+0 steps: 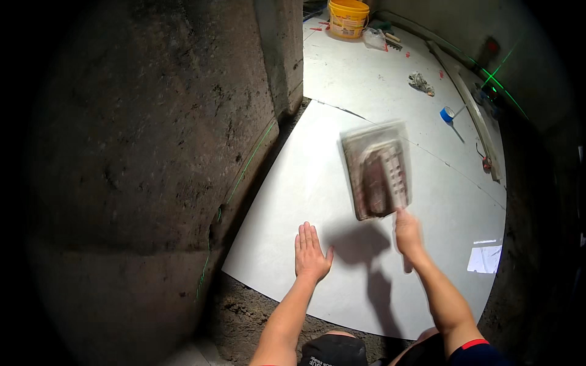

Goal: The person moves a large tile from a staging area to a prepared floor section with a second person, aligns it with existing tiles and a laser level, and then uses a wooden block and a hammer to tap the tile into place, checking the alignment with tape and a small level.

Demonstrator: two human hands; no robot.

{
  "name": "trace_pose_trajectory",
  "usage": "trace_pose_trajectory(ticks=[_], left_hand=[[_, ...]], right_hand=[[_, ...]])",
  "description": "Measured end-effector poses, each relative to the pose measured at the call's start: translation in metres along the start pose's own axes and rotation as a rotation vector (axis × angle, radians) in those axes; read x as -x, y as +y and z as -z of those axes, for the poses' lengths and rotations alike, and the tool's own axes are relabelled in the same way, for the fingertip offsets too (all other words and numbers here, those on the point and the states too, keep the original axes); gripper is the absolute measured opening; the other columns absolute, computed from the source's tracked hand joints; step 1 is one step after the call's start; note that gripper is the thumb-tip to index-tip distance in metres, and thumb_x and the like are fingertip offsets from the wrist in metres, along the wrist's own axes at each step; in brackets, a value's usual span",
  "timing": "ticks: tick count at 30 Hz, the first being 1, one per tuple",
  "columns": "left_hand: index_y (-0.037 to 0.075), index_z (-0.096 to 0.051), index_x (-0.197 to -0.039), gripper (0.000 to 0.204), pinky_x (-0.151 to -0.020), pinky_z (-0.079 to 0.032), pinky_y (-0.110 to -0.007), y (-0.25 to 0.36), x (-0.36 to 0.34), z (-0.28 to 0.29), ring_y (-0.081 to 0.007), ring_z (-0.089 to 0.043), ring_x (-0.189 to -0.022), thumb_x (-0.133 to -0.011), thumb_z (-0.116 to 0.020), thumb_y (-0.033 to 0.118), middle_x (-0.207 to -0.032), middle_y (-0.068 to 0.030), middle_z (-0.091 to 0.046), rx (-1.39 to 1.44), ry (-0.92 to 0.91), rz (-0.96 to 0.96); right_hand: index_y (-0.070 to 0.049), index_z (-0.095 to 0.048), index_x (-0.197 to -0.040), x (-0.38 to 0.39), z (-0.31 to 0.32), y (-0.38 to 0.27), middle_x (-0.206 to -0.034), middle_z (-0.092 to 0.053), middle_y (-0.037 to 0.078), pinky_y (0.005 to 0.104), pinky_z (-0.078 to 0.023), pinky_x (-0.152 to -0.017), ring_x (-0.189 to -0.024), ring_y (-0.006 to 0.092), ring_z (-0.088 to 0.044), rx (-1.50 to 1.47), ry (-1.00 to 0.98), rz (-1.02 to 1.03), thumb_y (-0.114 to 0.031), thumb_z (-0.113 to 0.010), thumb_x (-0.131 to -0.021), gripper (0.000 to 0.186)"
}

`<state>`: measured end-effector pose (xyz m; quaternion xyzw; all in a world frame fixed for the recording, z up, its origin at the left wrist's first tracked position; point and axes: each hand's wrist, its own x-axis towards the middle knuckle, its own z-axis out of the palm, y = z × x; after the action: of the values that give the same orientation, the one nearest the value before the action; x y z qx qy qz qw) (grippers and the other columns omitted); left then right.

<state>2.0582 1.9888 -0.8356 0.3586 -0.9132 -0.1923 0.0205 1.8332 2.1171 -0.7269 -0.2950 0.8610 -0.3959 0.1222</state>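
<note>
A large pale floor tile (293, 201) lies in front of me. My left hand (312, 259) rests flat on it, palm down, with the thumb apart from the fingers. My right hand (409, 235) grips the handle of a rectangular tile beating paddle (378, 174), raised above the tile and blurred by motion. The paddle's face is stained grey and brown, with a row of holes along one side. Its shadow falls on the tile between my hands.
A rough concrete wall (152, 140) stands at left. Beyond the joint are a yellow bucket (348, 19), crumpled plastic (420, 83), a blue tape roll (447, 114) and a long straightedge (467, 100). Dark mortar (244, 308) borders the tile's near edge. Green laser lines cross at upper right.
</note>
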Motion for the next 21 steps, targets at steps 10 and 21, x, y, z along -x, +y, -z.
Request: trace_pose_trajectory(ticks=[10,21], left_hand=[[-0.01,-0.016,-0.15,0.083,-0.122,-0.01,-0.045,-0.052,0.02,0.004,-0.0375,-0.01,-0.149,-0.095,-0.05,0.042,-0.159,-0.026,-0.013,-0.027,0.091,0.01],[-0.01,-0.013,-0.151,0.079,-0.121,-0.008,-0.046,-0.102,0.083,0.016,-0.0372,-0.008,-0.15,-0.098,-0.041,0.042,-0.16,-0.027,-0.01,-0.171,0.227,0.431]], right_hand=[[0.016,-0.065,-0.094,0.003,-0.071,-0.001,-0.092,-0.064,0.038,0.0496,-0.049,-0.083,-0.095,0.0509,-0.063,0.213,-0.425,-0.388,-0.061,-0.036,-0.098,0.082],[-0.011,-0.045,-0.075,0.092,0.032,-0.064,-0.054,-0.04,-0.003,0.0285,-0.035,-0.035,-0.04,0.0088,-0.04,-0.112,-0.631,-0.51,-0.064,-0.039,-0.098,0.058]])
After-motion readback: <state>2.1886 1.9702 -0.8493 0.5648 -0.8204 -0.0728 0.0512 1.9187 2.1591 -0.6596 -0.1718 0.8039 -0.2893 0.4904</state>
